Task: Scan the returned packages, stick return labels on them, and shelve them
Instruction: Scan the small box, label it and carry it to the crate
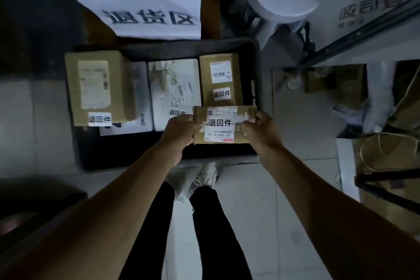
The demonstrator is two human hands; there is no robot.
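Note:
I hold a small brown cardboard package [223, 125] over the front right part of a dark bin [255, 57] on the floor. It bears a white return label with black characters and a barcode label. My left hand [179, 129] grips its left end and my right hand [259, 128] grips its right end. Inside the bin lie a large brown box [100, 86] at the left, a white mailer bag [175, 93] in the middle and a brown box [220, 79] at the right, each with a return label.
A white sheet with large black characters [145, 4] leans behind the bin. A white round-topped stand [281, 4] is at the back right. Boxes and a brown paper bag [391, 152] crowd the right side. My feet [204, 177] stand on pale floor tiles just before the bin.

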